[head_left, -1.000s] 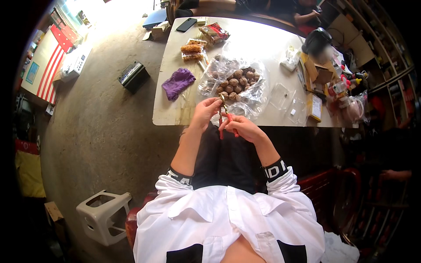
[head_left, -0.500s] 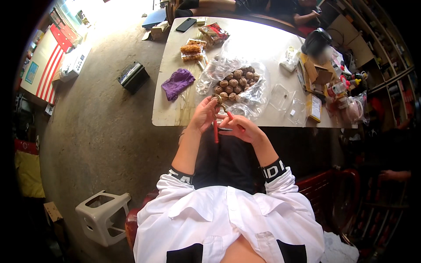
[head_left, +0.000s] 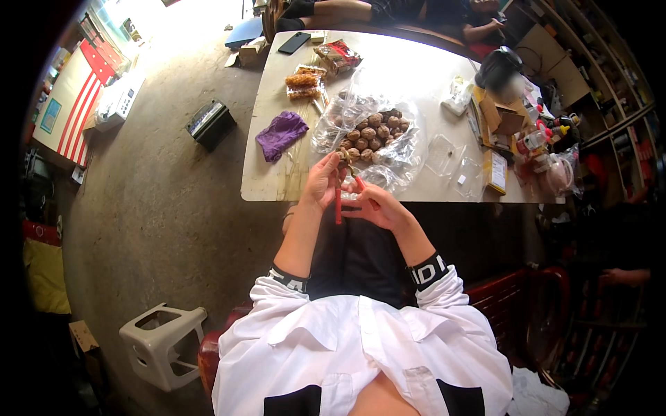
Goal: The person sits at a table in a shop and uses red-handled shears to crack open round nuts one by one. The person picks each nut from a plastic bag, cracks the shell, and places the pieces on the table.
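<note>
Over the table's near edge I hold a nutcracker (head_left: 338, 208) with red handles and brassy metal jaws. My left hand (head_left: 321, 182) pinches its jaw end; whether a nut sits in the jaws is too small to tell. My right hand (head_left: 380, 207) has its thumb side on one red handle, its fingers reaching toward the other, and the handles are spread apart. Just beyond the jaws, brown walnuts (head_left: 374, 132) lie piled on a clear plastic bag (head_left: 409, 156) opened out on the white table (head_left: 277, 184).
A purple cloth (head_left: 282, 134), snack packets (head_left: 303, 84) and a phone (head_left: 294, 43) lie on the table's left. Clear plastic trays (head_left: 441, 155), a cardboard box (head_left: 503, 116) and bottles (head_left: 533, 142) stand right. A battery (head_left: 211, 125) and a stool (head_left: 163, 347) are on the floor. Another person (head_left: 482, 29) sits beyond.
Both hands and the nutcracker have shifted very slightly left. The right hand's fingers sit a little closer around the handles. The walnuts and bag look the same.
</note>
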`<move>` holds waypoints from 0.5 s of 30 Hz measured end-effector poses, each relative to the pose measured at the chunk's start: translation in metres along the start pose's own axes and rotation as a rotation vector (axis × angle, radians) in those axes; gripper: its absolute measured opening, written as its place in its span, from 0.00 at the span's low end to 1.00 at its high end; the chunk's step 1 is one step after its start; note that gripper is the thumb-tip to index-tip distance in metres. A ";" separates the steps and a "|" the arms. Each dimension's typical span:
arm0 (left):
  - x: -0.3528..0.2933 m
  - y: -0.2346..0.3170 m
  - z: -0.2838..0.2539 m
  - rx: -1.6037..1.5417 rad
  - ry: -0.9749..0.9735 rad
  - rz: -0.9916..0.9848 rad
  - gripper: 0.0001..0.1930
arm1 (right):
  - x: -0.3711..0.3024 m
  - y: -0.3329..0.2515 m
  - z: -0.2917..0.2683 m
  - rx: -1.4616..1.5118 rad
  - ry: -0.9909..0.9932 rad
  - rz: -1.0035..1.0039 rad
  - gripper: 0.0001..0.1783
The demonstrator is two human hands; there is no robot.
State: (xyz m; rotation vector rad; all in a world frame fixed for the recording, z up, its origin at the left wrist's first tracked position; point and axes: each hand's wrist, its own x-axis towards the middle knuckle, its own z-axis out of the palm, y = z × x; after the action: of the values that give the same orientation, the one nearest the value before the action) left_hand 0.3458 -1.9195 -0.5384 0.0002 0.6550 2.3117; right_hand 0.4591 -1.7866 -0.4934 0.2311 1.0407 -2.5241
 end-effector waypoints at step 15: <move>0.009 -0.008 0.000 -0.027 0.036 0.020 0.13 | 0.012 0.013 -0.002 0.149 -0.091 0.157 0.17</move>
State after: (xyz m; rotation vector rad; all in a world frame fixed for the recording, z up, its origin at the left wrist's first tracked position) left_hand 0.3438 -1.9092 -0.5439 -0.0477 0.6448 2.3440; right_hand 0.4541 -1.7973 -0.5064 0.2278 0.7691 -2.4470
